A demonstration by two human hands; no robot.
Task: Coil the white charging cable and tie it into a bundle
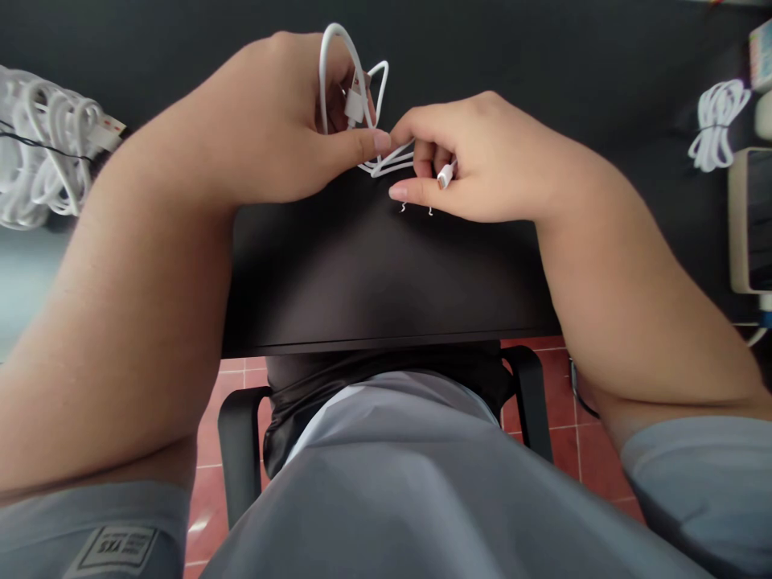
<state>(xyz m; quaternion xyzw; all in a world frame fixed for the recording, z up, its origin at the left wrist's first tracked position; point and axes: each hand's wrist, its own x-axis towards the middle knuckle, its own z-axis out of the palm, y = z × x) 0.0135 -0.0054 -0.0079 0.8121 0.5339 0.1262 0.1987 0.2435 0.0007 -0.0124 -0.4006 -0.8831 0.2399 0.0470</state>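
Observation:
A white USB cable (392, 166) runs between both hands in loose loops above the black table. My left hand (301, 121) is closed on it, thumb pressed on the strands, with the larger USB plug (355, 106) against its fingers and a loop arching above. To the right, my right hand (464, 157) has its fingers curled round the cable, and the small plug (445, 175) pokes out between thumb and fingers. Two short white curly bits (403, 207) lie on the table just below the right thumb.
Several bundled white cables (45, 153) lie at the far left. One tied white cable coil (719, 125) rests at the right, near a pale-framed device with a dark face (751, 221). The black table's (386, 281) front edge is close to my body, with chair armrests (238, 442) below.

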